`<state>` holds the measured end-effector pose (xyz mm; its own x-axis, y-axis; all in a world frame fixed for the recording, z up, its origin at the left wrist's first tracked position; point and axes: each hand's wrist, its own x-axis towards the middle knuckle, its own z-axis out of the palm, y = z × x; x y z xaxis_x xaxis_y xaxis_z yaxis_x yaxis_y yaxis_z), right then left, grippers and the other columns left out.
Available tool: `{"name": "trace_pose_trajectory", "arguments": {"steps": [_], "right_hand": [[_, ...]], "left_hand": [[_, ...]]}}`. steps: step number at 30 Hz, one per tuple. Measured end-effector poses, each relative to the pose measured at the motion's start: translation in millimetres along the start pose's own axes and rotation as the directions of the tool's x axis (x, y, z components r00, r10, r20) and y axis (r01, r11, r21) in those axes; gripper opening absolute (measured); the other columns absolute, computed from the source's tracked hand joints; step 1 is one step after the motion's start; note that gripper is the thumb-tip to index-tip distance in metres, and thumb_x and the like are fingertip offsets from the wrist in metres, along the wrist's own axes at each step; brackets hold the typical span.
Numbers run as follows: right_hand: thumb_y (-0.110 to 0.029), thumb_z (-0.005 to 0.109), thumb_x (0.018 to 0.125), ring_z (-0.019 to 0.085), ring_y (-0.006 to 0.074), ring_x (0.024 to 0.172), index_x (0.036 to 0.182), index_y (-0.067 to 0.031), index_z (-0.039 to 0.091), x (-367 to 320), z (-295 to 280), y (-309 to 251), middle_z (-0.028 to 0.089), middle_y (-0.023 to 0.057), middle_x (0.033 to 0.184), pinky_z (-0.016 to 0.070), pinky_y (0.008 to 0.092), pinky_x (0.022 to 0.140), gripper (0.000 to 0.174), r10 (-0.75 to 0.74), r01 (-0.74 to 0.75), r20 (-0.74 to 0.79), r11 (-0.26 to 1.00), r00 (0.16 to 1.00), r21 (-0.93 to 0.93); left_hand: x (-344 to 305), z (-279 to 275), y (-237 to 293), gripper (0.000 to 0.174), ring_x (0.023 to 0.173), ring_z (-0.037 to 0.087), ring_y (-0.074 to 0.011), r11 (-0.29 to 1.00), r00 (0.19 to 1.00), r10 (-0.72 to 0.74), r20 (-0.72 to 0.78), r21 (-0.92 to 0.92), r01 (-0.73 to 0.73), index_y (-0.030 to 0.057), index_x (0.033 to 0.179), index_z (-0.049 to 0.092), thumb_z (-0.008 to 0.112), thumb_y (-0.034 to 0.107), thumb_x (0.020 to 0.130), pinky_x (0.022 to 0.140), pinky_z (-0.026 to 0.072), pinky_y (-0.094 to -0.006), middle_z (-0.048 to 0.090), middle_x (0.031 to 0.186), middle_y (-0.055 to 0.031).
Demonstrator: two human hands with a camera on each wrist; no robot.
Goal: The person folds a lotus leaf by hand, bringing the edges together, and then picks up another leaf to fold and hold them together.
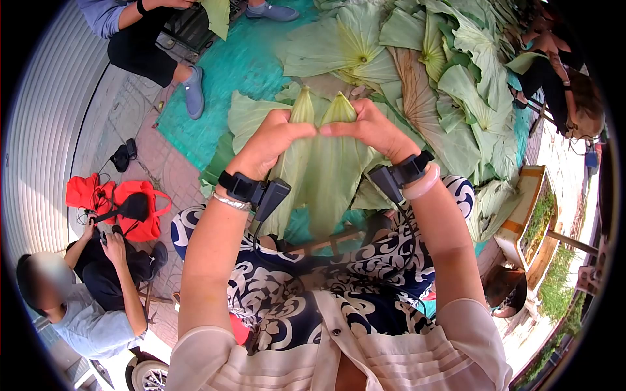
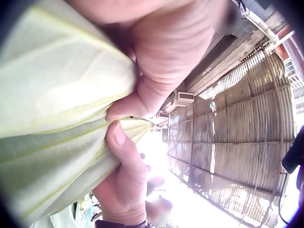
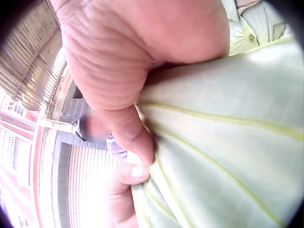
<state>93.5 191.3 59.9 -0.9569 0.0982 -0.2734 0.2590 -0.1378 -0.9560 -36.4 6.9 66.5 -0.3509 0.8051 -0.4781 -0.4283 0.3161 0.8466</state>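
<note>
A pale green lotus leaf [image 1: 332,179] hangs in folds between the hands in the head view, two pointed tips standing above the thumbs. The left hand [image 1: 268,140] pinches it on the left side, thumb laid across the front. From the other side the right hand [image 1: 373,130] grips it the same way. Both thumb tips come together at the middle fold. Yellowish veins fan across the leaf [image 3: 223,128] in the right wrist view. The fingers behind the leaf are mostly hidden.
Many flattened lotus leaves [image 1: 476,111] are heaped ahead and to the right on a teal ground sheet [image 1: 244,58]. Red bags [image 1: 147,218] lie at left. Other people sit at left, upper left and right. A planter box [image 1: 527,208] stands at right.
</note>
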Motion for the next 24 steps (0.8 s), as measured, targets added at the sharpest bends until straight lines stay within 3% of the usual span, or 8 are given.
{"name": "trace_pose_trajectory", "arguments": {"steps": [8,11,20,24], "right_hand": [[-0.012,0.079,0.085,0.064,0.0093,0.092,0.109,-0.0016,0.075,-0.6,1.3,-1.7,0.074,0.0022,0.101,0.0503,0.0278,0.087,0.026,-0.030,0.030,-0.009,0.999,1.000,-0.025],[-0.015,0.079,0.086,0.064,0.0080,0.084,0.104,-0.0021,0.075,2.3,-1.3,6.6,0.074,0.0009,0.094,0.0513,0.0254,0.080,0.023,-0.059,0.058,-0.028,0.998,0.998,-0.020],[-0.015,0.081,0.085,0.064,0.0093,0.087,0.106,-0.0011,0.076,1.6,-1.5,5.2,0.074,0.0022,0.097,0.0504,0.0269,0.081,0.025,-0.019,0.019,-0.034,1.000,0.999,-0.006],[-0.014,0.080,0.085,0.064,0.0094,0.088,0.107,-0.0010,0.075,1.4,-0.8,5.0,0.074,0.0020,0.097,0.0508,0.0270,0.082,0.026,-0.030,0.030,-0.029,1.000,0.999,-0.005]], "left_hand": [[3.2,-5.0,-4.2,0.026,0.087,0.067,-0.0150,1.000,1.000,-0.012,-0.016,-0.021,0.012,-0.0017,0.106,0.069,0.068,0.014,0.085,0.080,0.0537,-0.0298,0.071,0.098,-0.0066],[4.4,-6.7,-5.1,0.028,0.088,0.067,-0.0150,1.000,1.000,0.004,-0.024,0.001,-0.004,-0.0022,0.107,0.069,0.070,0.015,0.085,0.081,0.0534,-0.0299,0.071,0.100,-0.0073],[1.5,-4.0,2.9,0.032,0.085,0.068,-0.0157,0.982,0.998,0.046,-0.046,0.186,-0.037,-0.0047,0.111,0.068,0.070,0.014,0.085,0.076,0.0536,-0.0302,0.071,0.100,-0.0097],[1.3,-2.2,2.2,0.032,0.085,0.068,-0.0157,0.982,0.998,0.050,-0.045,0.187,-0.041,-0.0050,0.111,0.068,0.069,0.014,0.086,0.076,0.0535,-0.0301,0.071,0.100,-0.0097]]}}
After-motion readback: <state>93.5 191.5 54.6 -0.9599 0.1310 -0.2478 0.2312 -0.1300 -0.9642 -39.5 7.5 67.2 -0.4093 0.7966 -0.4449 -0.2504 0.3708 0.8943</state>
